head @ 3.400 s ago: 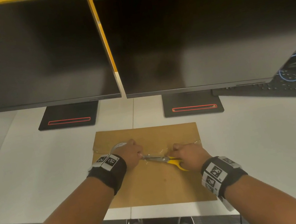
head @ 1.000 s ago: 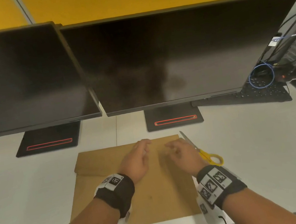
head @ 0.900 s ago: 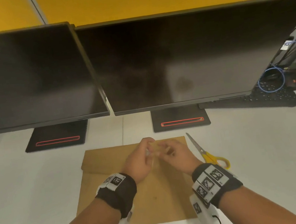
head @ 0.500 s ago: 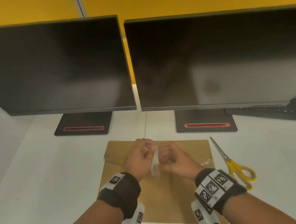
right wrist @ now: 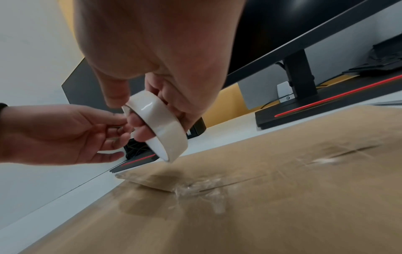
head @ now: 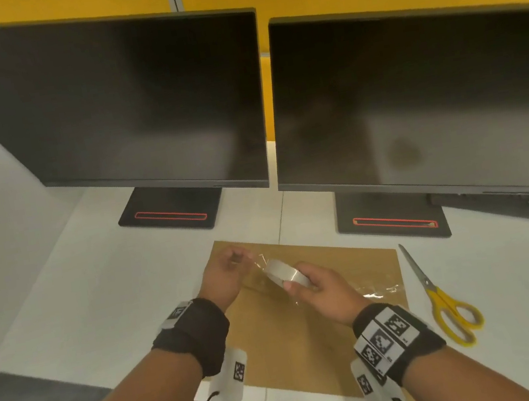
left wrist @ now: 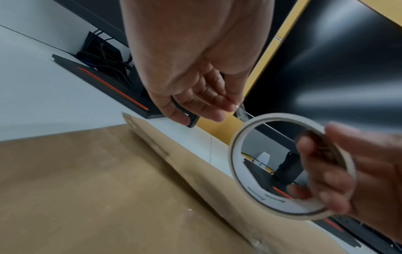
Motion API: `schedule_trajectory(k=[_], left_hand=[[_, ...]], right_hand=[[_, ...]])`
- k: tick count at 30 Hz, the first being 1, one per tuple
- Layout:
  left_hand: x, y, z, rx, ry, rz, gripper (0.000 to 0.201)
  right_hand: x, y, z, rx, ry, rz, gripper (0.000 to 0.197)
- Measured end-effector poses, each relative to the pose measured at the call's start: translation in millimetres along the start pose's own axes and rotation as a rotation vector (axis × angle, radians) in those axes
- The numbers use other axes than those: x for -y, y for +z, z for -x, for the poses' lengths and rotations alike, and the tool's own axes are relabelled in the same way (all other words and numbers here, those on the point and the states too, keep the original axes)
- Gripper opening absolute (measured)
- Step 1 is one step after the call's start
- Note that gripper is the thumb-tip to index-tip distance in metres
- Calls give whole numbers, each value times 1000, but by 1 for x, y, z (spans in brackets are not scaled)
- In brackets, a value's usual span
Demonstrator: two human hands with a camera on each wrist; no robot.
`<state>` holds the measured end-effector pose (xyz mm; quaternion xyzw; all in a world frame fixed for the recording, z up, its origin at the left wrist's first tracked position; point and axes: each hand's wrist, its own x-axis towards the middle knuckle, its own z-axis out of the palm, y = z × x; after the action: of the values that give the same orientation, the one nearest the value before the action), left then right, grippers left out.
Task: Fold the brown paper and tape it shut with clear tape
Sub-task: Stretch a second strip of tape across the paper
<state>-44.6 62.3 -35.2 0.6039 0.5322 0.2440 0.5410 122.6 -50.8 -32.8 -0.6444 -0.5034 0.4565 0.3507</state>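
Our right hand (head: 322,290) now grips the tape roll (head: 286,275), lifted above the brown paper (head: 313,341). Our left hand (head: 225,276) pinches its free end, pulled further left of the roll than before.

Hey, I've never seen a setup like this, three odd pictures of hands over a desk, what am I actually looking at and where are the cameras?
No machine here: a person works with bare hands, wearing one camera on the head and one on each wrist. The head view looks down at the desk; each wrist view looks along its own hand. On the desk lie folded brown paper, already taped in one spot, and yellow scissors, with two dark monitors behind. The right hand grips a tape roll. The left hand pinches the tape's loose end, drawing a strip off above the paper.
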Motion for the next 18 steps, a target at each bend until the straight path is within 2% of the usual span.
schedule_trajectory(k=[3, 6, 11, 14, 18], left_hand=[[11, 1, -2, -24, 15, -101, 10], [18, 8, -2, -66, 9, -170, 14], [18, 15, -3, -156, -63, -70, 16], [14, 18, -2, -148, -46, -70, 3], [14, 18, -5, -170, -55, -52, 2]], right_hand=[[5, 6, -5, -23, -8, 10, 22], [5, 11, -14, -80, -12, 146, 28], [14, 11, -23, -58, -17, 466, 36], [13, 8, -22, -86, 46, 505, 31], [15, 4, -18, -111, 72, 454, 30]])
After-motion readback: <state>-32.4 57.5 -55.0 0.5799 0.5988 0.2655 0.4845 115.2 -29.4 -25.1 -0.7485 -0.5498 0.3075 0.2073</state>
